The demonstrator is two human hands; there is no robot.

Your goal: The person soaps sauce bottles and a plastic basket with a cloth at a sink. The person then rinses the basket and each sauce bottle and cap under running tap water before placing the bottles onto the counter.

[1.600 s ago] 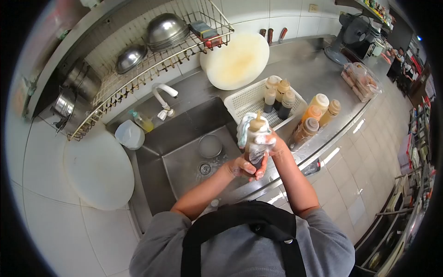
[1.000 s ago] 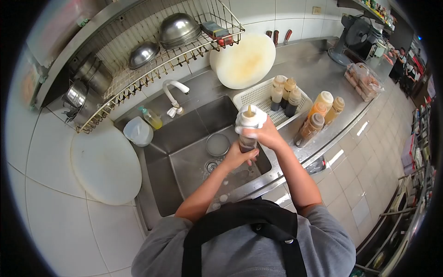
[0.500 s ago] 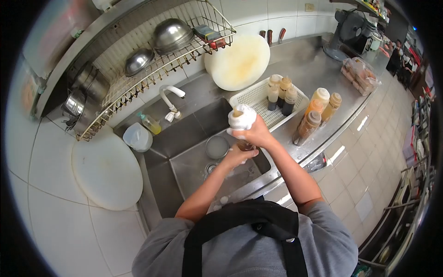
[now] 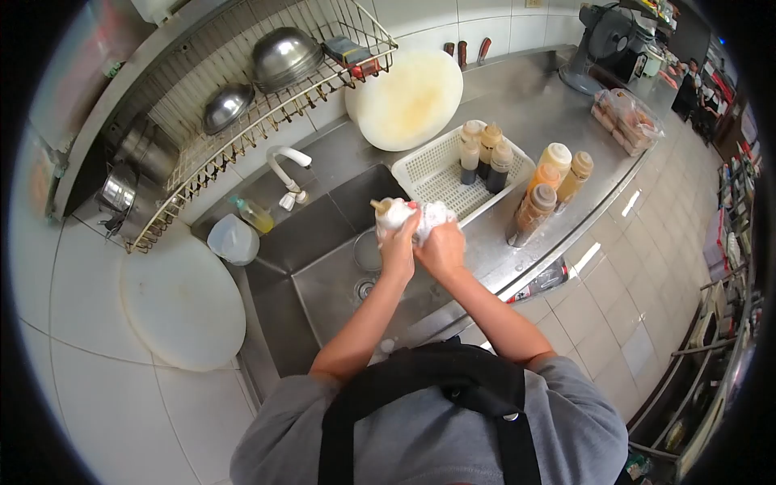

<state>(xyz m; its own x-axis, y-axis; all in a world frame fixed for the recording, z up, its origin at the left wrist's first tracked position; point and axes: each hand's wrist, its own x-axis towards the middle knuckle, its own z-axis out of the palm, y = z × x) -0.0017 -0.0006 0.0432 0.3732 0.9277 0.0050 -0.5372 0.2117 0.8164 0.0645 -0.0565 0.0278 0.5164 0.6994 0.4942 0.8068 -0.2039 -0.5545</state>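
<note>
Have tipped the foamy squeeze bottle (image 4: 394, 212) well over — near upright half a second ago, now aslant above the right side of the sink (image 4: 323, 293), with its nozzle (image 4: 377, 205) toward the faucet (image 4: 288, 152). Grasp it close to the nozzle end with the left hand (image 4: 398, 249), shifted up from the base, and clench the right hand (image 4: 442, 245) about the lathered lower end, down from the neck. Have left unmoved the small bottles (image 4: 499, 166) in the white basket (image 4: 428, 171) and the taller bottles (image 4: 537, 212) on the counter (image 4: 525, 105). Cannot make out the contents of the held bottle, nor tell cloth from lather in the thick white foam (image 4: 435, 213) (a good part of the right fingers buried there too). Can see only part of the round dish (image 4: 365, 255), half behind the left hand, and only part of a clear plastic object (image 4: 548, 277), cut off by the counter's edge — too little to identify.
</note>
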